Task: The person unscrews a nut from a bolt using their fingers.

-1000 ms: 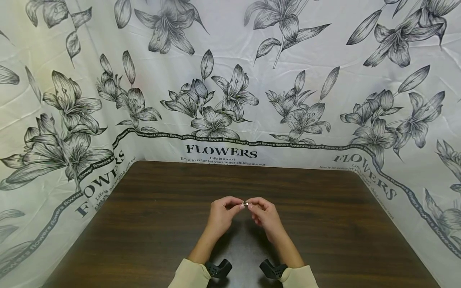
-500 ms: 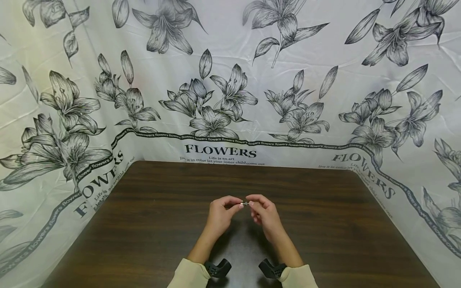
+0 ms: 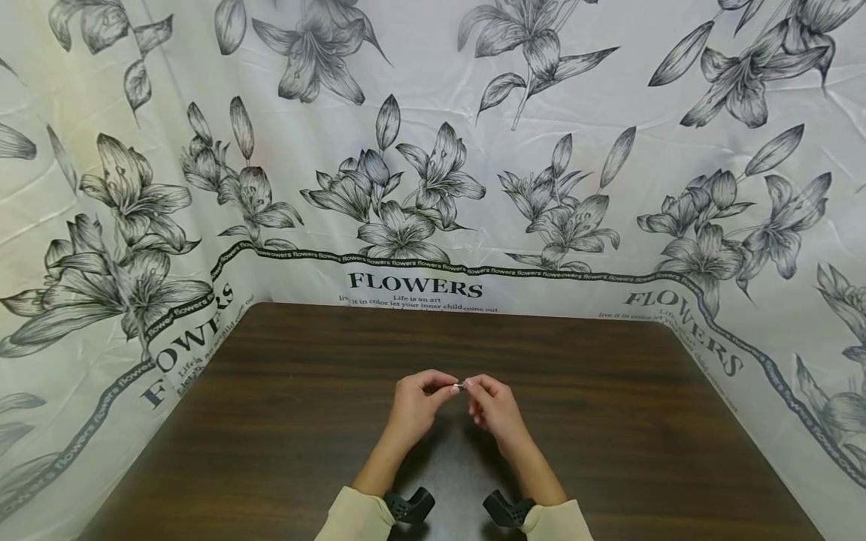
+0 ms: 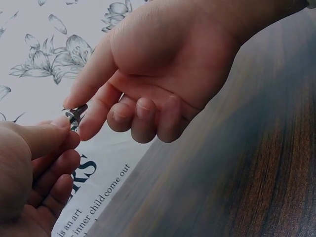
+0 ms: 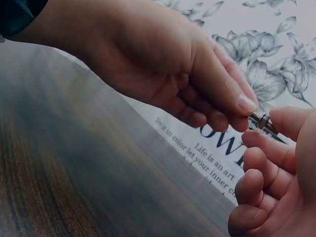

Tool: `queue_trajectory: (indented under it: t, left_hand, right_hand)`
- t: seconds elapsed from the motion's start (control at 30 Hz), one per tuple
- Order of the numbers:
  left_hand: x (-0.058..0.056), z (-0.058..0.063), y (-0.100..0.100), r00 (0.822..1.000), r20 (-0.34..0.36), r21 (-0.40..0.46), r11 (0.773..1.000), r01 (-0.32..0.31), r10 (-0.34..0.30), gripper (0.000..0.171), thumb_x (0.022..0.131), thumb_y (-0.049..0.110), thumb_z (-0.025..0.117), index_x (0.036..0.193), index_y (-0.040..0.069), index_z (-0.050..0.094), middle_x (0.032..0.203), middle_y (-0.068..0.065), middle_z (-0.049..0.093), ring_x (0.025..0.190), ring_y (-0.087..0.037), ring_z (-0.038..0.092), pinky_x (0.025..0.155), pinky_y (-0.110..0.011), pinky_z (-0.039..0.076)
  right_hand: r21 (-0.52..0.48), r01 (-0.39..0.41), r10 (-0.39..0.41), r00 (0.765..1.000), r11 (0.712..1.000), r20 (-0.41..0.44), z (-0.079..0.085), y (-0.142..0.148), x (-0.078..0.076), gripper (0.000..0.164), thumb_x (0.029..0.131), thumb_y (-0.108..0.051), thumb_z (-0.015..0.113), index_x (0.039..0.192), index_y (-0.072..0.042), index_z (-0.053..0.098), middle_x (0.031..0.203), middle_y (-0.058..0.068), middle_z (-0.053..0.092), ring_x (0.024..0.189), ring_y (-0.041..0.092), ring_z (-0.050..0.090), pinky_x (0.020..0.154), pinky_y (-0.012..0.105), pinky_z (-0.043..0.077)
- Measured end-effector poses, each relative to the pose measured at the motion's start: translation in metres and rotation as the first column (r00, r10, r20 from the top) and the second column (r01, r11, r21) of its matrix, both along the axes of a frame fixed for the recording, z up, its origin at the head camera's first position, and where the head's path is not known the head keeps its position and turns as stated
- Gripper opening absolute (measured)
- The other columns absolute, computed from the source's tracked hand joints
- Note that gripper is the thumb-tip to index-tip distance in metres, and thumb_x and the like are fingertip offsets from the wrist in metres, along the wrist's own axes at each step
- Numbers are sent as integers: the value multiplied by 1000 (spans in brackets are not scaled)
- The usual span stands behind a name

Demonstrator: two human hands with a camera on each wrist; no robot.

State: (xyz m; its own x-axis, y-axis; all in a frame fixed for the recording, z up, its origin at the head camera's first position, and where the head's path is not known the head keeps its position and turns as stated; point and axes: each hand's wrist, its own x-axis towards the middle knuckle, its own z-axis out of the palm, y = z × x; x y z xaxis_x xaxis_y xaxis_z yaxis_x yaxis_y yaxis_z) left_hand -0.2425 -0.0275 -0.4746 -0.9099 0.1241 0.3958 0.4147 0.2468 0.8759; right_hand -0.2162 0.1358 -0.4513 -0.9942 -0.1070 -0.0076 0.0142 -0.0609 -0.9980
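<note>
In the head view, a small silver metal piece (image 3: 461, 385) spans the short gap between my hands, held above the table. Thumb and index finger of my left hand (image 3: 414, 406) pinch one end of it. My right hand (image 3: 501, 409) pinches the other end the same way, its remaining fingers loosely curled. Up close in the right wrist view, the bolt-like metal piece (image 5: 261, 120) shows a narrow shaft with a wider ring around it. Fingertips cover both of its ends. The left wrist view shows the ringed metal piece (image 4: 74, 116) right at the fingertips of both hands.
A dark brown wooden table (image 3: 304, 443) spreads beneath the hands. Behind and at both sides hangs a white curtain (image 3: 568, 98) printed with black lilies and lettering. Black cameras sit on both wrists, a left one (image 3: 410, 505) and a right one (image 3: 507, 509).
The right index finger, raised a little half a second ago, has come down against the metal piece and the right hand has dipped slightly. My left hand has barely moved and keeps its pinch.
</note>
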Motion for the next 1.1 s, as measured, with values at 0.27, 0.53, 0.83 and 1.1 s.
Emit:
queue_trajectory:
  t: [0.27, 0.53, 0.83, 1.1]
  left_hand:
    - [1, 1, -2, 1000, 9, -6, 1000, 1, -1, 6, 82, 13, 78, 88, 13, 76, 83, 7, 71, 76, -11, 65, 67, -28, 52]
    - [1, 0, -3, 1000, -3, -12, 1000, -9, 8, 6, 82, 13, 78, 87, 13, 77, 82, 6, 71, 75, -11, 64, 67, -27, 52]
    - [-1, 1, -4, 1000, -1, -7, 1000, -7, 7, 6, 82, 14, 79, 88, 13, 77, 83, 5, 71, 75, -12, 64, 66, -28, 53]
    - [0, -1, -3, 1000, 7, -10, 1000, -16, 16, 6, 82, 12, 78, 87, 13, 77, 81, 6, 71, 74, -12, 64, 65, -28, 52]
  right_hand:
    - [0, 4, -4, 1000, 1000, 2, 2, 0, 1, 16, 98, -10, 58, 91, 5, 63, 63, 6, 49, 50, 13, 44, 46, 23, 35]
    - [12, 12, -11, 999, 1000, -47, 2, 0, 2, 16, 94, -5, 62, 105, 5, 67, 64, 8, 49, 52, 14, 44, 45, 22, 35]
    - [-19, 18, -21, 990, 1000, -137, 0, 1, 1, 15, 91, 4, 63, 105, 9, 67, 64, 6, 50, 52, 13, 44, 48, 23, 37]
    - [-40, 38, -44, 985, 998, -165, -1, 1, 1, 17, 91, 4, 62, 106, 12, 64, 62, 4, 49, 52, 11, 44, 48, 22, 37]
